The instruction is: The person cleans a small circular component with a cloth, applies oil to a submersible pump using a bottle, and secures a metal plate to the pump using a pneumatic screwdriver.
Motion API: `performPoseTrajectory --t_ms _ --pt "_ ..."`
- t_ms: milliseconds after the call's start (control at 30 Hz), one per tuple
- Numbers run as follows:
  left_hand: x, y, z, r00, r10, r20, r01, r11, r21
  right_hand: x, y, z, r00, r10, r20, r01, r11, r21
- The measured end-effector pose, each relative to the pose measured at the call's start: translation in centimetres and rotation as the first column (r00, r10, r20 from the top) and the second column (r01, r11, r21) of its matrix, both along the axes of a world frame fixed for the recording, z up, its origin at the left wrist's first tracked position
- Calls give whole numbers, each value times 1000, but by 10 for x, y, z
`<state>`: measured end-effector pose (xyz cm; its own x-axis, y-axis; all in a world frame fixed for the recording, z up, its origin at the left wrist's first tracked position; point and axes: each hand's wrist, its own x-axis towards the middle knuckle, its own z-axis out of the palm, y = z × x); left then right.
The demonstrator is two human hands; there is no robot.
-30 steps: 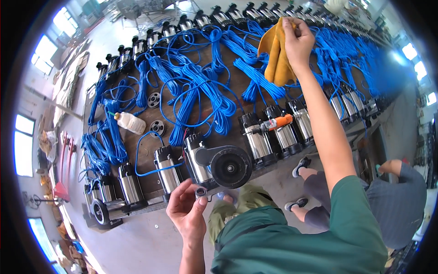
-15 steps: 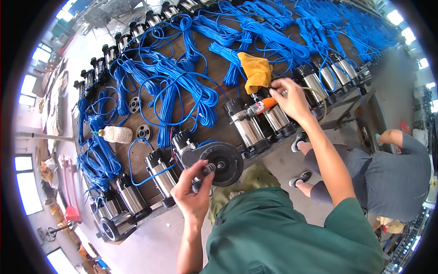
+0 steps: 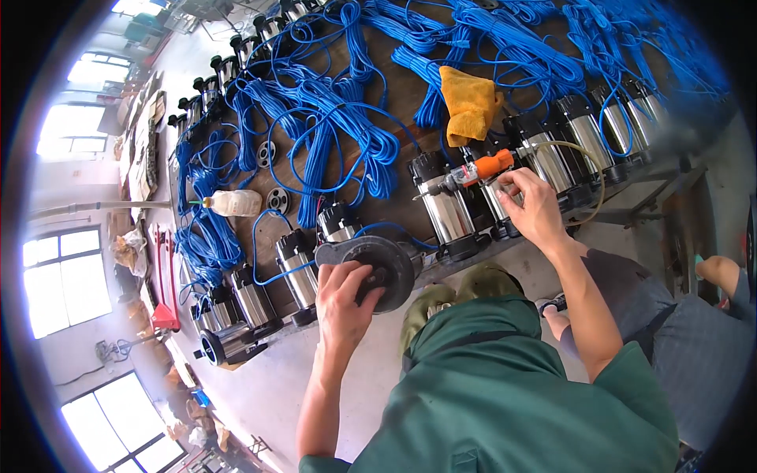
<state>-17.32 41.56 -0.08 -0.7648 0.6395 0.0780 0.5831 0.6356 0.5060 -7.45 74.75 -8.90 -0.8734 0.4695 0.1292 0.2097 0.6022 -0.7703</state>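
Note:
My left hand [image 3: 344, 303] reaches over a round black pump housing [image 3: 404, 276] at the table's near edge. Its fingers are bent together at the housing's middle, by the shaft, and they cover whatever is between them. To the right, my right hand [image 3: 535, 206] hangs just off an orange air screwdriver [image 3: 482, 167], its fingers loosely bent and a gap showing by the thumb. That tool rests across upright steel pump bodies [image 3: 448, 209], with a pale hose [image 3: 602, 185] looping behind it. Beyond it lies a yellow cloth [image 3: 469, 102].
Bundles of blue cable [image 3: 315, 126] cover much of the brown table. More steel pumps [image 3: 255, 301] line its near and far edges. A white bottle [image 3: 235, 202] lies on the left beside round metal discs [image 3: 277, 199]. A person in grey clothes [image 3: 694, 347] is close on my right.
My left hand has brought a small spring-like ring to the housing's middle, where the fingers now hide it. My right hand has drawn back from the screwdriver. The whole view has shifted.

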Motion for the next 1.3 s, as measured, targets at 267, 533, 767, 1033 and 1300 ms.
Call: performPoseTrajectory --t_ms 267,533,767,1033,1300 --pt "-10 6 10 993 -110 -48 100 979 -178 -3 11 -10 998 58 14 -59 996 64" --pt "-21 13 6 987 -115 112 136 968 -208 -4 17 -18 974 125 188 -182 927 327" --pt "-21 0 -22 963 -241 -124 204 947 -249 -10 -15 -35 907 144 396 -288 897 334" --pt "-26 7 -24 906 -341 -253 227 893 -389 -20 -31 -28 922 77 378 -269 832 486" --pt "-12 44 29 974 -226 -17 214 940 -267 62 -52 -39 873 -485 48 437 823 362"
